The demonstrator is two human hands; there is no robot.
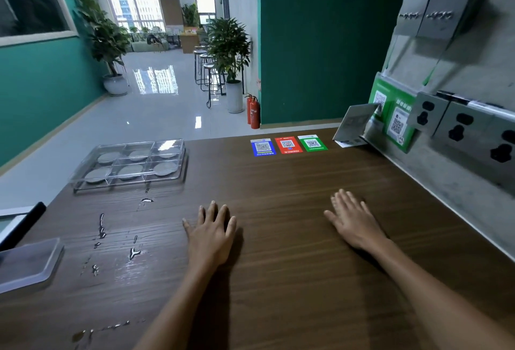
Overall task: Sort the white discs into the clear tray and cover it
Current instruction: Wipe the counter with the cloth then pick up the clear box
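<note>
— Both our forearms reach in over the wooden counter (278, 182). Our left hand (210, 234) lies palm down on the wood, fingers straight and slightly spread, holding nothing. Our right hand (352, 220) lies the same way, flat and empty.

— And the clear tray (126, 164)?

— At the counter's far left corner, well apart from both hands. We count six compartments, and each shows one of the white discs (165, 168). A clear lid appears to sit over them, though we cannot tell from this angle whether it is fully seated.

— So the job looks finished?

— We judge it done or nearly so: discs sorted, cover apparently on, hands at rest.

— What could still go wrong?

— Streaks of spilled liquid (135, 252) run across the counter between the tray and our near left side. A hand or sleeve dragged through them could slip, or nudge the tray toward the counter's left edge, where it already sits close. A loose lid would then let discs jump compartments.

— Anything else on the counter?

— A second clear plastic piece (29, 264) rests at the near left edge, and three coloured QR cards (288, 145) lie along the far edge.
</note>
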